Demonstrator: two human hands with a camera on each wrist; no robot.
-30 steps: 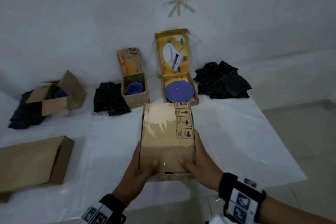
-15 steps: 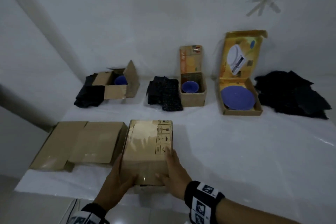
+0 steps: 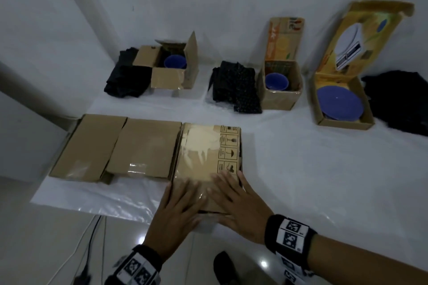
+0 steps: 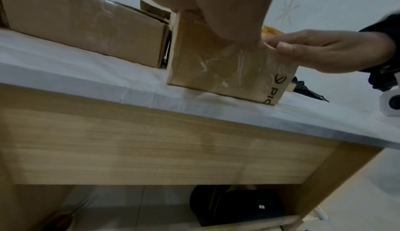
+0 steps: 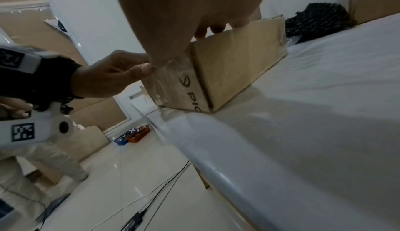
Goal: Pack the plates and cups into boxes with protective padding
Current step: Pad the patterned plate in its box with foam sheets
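A closed, taped cardboard box (image 3: 206, 157) with handling symbols stands at the table's near edge, against two other closed boxes. My left hand (image 3: 180, 206) and right hand (image 3: 234, 196) lie side by side on its near end, fingers straight and spread on the top. In the left wrist view my left hand (image 4: 212, 3) covers the box (image 4: 227, 67) from above, and the right hand (image 4: 324, 49) has its thumb at the upper near corner. The right wrist view shows the same box (image 5: 238, 60) under my right hand (image 5: 184, 12), the left hand (image 5: 108, 77) beside it.
Two closed boxes (image 3: 115, 148) lie to the left. At the back stand an open box with a blue cup (image 3: 174, 62), another with a blue cup (image 3: 276, 81), and a yellow box with a blue plate (image 3: 339, 104). Black padding piles (image 3: 236, 88) lie between them. Cables run over the floor.
The taped box has gone left across the table and now stands against the two closed boxes. My hands, which held its sides, now lie flat on its top.
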